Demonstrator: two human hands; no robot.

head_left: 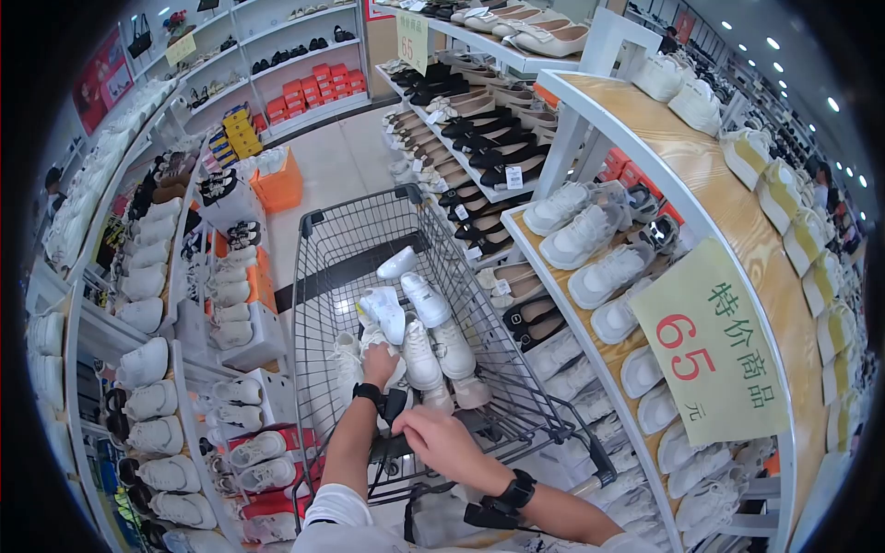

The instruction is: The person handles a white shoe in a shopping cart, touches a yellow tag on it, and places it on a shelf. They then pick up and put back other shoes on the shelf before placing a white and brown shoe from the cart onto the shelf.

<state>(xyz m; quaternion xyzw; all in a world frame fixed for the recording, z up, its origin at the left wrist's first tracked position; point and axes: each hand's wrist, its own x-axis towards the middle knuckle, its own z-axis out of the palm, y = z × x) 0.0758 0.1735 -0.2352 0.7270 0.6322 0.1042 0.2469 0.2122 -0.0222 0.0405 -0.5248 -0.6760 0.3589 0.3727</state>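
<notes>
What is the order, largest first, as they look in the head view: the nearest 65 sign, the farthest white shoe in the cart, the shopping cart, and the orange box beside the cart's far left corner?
1. Shopping cart
2. Nearest 65 sign, probably helped by nearness
3. Orange box
4. Farthest white shoe

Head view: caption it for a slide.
Left hand among white shoes in a shopping cart, between shelves of footwear.

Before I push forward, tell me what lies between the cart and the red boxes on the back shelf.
The head view shows bare floor, then the shelf's white edge, between the cart and red boxes.
</notes>
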